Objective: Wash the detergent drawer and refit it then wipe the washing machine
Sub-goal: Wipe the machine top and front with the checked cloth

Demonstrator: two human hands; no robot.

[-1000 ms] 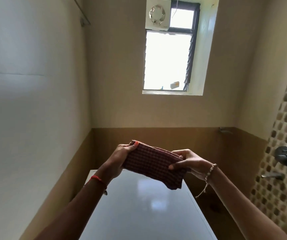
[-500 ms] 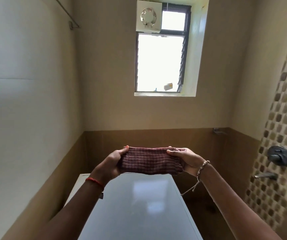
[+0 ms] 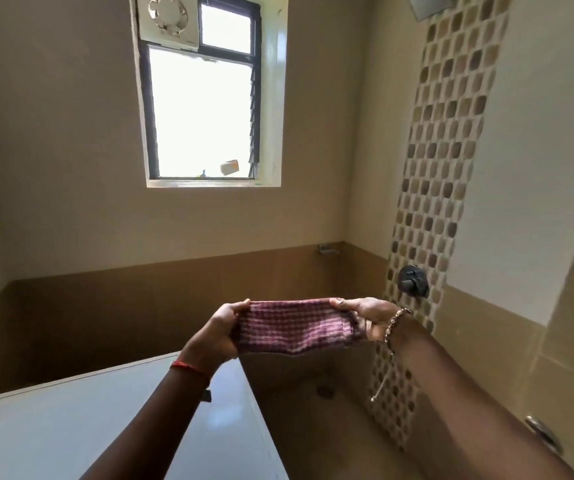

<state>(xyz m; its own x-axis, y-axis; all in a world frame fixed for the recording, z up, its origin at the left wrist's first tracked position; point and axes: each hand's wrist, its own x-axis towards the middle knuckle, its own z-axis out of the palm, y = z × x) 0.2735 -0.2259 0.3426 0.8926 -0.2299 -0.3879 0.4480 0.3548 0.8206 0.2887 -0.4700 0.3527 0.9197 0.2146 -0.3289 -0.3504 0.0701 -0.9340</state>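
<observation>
Cloth [image 3: 294, 329], maroon with a pale check, is folded into a flat band and held stretched level in the air between both hands. Left hand [image 3: 218, 336] grips its left end, thumb on top and fingers curled under the fold. Right hand [image 3: 370, 318] grips the right end the same way, thumb lying along the upper edge. A red thread band [image 3: 188, 367] sits on the left wrist; a beaded bracelet [image 3: 396, 318] with a hanging cord sits on the right. Cloth hangs above and just past the far right corner of the washing machine [image 3: 70, 427], apart from its white glossy top. On the mosaic tile strip [image 3: 441, 168] to the right, a dark shower valve [image 3: 413, 280] is mounted. Behind, a window [image 3: 202, 109] with an exhaust fan [image 3: 168, 12] is set in the beige wall.
</observation>
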